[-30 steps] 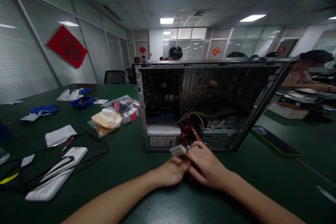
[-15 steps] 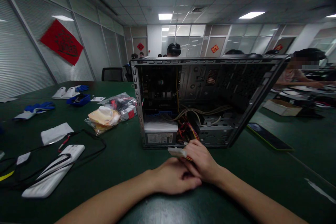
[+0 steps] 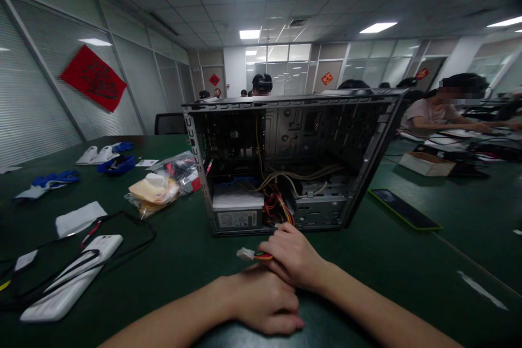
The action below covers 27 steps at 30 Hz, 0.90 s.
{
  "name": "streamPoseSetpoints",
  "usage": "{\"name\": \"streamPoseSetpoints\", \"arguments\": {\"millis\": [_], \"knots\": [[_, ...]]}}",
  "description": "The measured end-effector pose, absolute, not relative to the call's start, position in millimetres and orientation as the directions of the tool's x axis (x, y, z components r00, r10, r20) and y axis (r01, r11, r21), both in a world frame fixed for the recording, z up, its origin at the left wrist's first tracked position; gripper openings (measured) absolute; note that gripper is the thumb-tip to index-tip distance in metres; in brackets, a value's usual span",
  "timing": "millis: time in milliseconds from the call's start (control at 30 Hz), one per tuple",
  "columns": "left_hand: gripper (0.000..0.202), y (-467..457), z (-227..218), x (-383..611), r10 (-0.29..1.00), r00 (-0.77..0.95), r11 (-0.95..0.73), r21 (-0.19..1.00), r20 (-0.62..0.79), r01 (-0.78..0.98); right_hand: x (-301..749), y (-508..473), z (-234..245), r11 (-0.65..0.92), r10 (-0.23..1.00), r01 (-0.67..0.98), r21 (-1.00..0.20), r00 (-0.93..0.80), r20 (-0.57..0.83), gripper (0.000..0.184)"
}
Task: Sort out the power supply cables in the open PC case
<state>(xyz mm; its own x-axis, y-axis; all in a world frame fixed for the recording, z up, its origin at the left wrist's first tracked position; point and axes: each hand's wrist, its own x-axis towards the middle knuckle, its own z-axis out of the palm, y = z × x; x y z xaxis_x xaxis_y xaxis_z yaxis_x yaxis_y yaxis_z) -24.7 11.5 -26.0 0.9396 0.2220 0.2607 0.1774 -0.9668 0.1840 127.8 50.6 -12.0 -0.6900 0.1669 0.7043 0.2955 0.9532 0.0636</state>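
Observation:
An open computer case (image 3: 285, 114) stands on the green table (image 3: 387, 266), its inside facing me with a power supply (image 3: 237, 212) at the bottom left and coloured wires (image 3: 277, 204) spilling out. My right hand (image 3: 296, 257) pinches a bundle of those wires just behind a small white connector (image 3: 246, 253), held a little above the table in front of the case. My left hand (image 3: 261, 299) rests on the table below it, fingers curled, partly under the right hand; whether it holds any wire is hidden.
Left of the case lie plastic bags of parts (image 3: 163, 185), a white device with black cables (image 3: 69, 280), a white cloth (image 3: 79, 217) and blue-white gloves (image 3: 49, 182). A phone (image 3: 403, 209) lies to the right. Other people sit at the far tables (image 3: 444, 109).
My right hand has pulled the wires and connector out toward me, away from the case. The left hand has slid back and lower. The view has shifted, moving the case left.

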Motion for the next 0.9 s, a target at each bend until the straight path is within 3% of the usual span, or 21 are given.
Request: {"name": "streamPoseSetpoints", "arguments": {"millis": [200,333,567,733,900], "knots": [[0.028,10,-26,-27,0.253,0.933,-0.963,0.156,0.254,0.219,125,48,-6,0.935,0.192,0.348,0.071,-0.662,0.724,0.02],[0.029,10,-25,-27,0.235,0.936,-0.97,0.124,0.261,0.209,111,58,35,0.899,0.231,0.426,0.099,-0.654,0.72,0.023],[0.028,11,-27,-30,0.255,0.942,-0.966,0.09,0.218,0.241,46,106,127,0.659,0.636,0.752,0.005,-0.561,0.53,0.031],[0.015,22,-51,-34,0.207,0.959,-0.978,0.011,0.196,0.208,29,129,123,0.59,0.704,0.807,-0.002,-0.513,0.49,0.031],[0.013,31,-77,-33,0.231,0.949,-0.973,0.049,0.214,0.226,34,138,118,0.553,0.719,0.833,-0.018,-0.466,0.515,0.036]]}}
